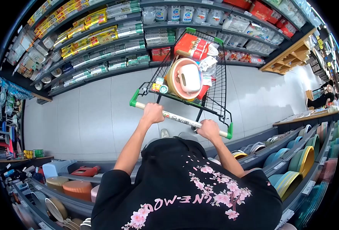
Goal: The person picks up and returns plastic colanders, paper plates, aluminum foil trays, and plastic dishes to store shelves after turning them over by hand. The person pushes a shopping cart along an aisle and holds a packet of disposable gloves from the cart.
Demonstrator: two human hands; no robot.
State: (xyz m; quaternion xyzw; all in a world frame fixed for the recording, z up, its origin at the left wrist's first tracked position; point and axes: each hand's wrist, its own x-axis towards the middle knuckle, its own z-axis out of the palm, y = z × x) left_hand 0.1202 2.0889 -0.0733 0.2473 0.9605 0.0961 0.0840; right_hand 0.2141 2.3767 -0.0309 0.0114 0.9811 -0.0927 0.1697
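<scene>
My left hand is wrapped round the left part of the cart handle, a pale bar with green ends. Further right on the same bar, my right hand is closed round it. Beyond the handle is the black wire cart. Inside it a pink basin holds a white rounded container. A red package lies at the far end of the cart, with clear plastic-wrapped items at the basin's right. A small yellow and green pack is near the basin's left side.
Shelves of boxed rolls and bagged goods curve across the far side. Behind and beside me are shelves with basins and tubs. Grey floor tiles lie between. A person in dark clothes is at the far right.
</scene>
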